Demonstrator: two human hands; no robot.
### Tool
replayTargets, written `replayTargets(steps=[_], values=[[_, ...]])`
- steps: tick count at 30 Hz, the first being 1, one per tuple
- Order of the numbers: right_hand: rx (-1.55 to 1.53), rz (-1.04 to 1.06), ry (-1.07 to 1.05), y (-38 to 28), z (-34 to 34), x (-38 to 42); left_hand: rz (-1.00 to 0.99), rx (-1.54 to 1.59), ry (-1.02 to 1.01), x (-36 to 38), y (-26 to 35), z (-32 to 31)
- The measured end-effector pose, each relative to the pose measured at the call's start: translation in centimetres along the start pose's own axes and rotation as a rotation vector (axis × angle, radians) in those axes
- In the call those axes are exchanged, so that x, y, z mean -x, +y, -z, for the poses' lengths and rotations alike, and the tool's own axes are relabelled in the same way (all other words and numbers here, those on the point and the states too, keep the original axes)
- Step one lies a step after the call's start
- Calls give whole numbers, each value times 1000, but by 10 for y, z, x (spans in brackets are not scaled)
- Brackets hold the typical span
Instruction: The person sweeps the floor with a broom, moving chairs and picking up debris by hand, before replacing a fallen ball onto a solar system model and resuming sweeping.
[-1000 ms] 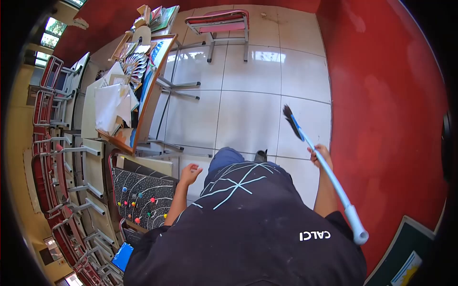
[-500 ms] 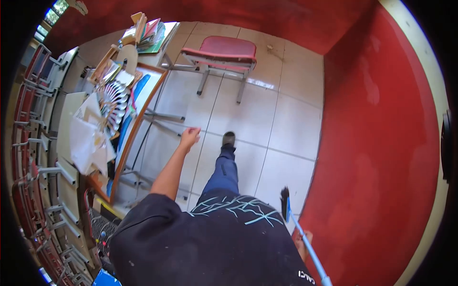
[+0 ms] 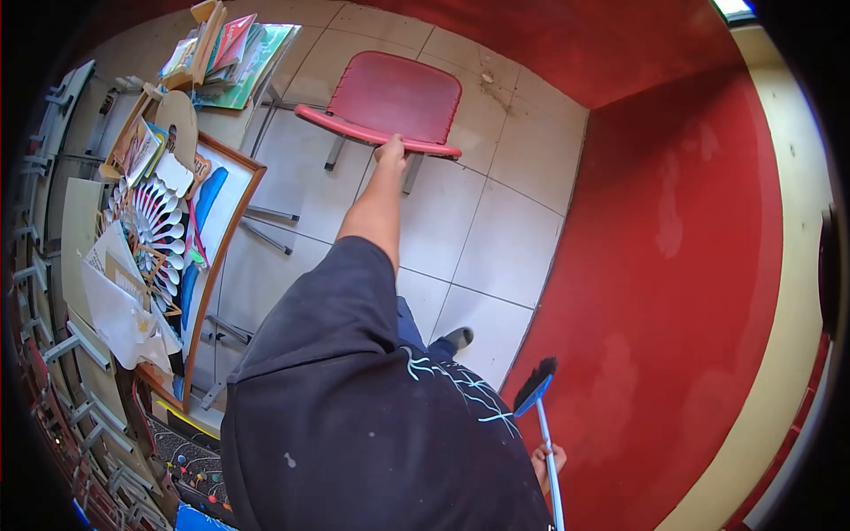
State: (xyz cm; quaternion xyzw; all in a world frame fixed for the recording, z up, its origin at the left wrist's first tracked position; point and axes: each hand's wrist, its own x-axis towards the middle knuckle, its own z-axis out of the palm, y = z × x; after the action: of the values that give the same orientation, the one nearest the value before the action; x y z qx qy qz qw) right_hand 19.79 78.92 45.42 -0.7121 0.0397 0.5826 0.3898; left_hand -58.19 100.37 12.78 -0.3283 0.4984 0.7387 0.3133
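Observation:
My left hand [image 3: 390,150] reaches forward and is closed on the near edge of a red chair [image 3: 400,96] with grey metal legs. At my right side, my right hand [image 3: 549,462] is wrapped round the light blue handle of a broom [image 3: 535,394]. The broom's head points up, with black bristles in a blue holder, close to the red wall. The lower end of its handle runs out of the picture at the bottom.
Left of me, tables bear books [image 3: 232,57], a fan of white plastic spoons [image 3: 161,221], papers [image 3: 133,301] and a wood-framed board [image 3: 232,217]. Stacked chairs and desks line the far left. A red wall [image 3: 655,265] rises on the right. White tiles [image 3: 425,230] cover the floor.
My left hand has moved forward and taken hold of the chair's near edge. The chair appears closer. My right hand still holds the broom, its bristles now turned more to view.

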Motion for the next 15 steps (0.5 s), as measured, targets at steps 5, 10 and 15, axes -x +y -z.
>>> replayTargets(steps=[5,10,15], values=[[13,21,-75,-35,-87,-26,25,121,32,12,14,57],[-37,-6,-262,-74,-165,-69,81,116,-28,43,19,131],[151,-87,-519,-128,-266,-138,66,58,-47,67,-4,151]])
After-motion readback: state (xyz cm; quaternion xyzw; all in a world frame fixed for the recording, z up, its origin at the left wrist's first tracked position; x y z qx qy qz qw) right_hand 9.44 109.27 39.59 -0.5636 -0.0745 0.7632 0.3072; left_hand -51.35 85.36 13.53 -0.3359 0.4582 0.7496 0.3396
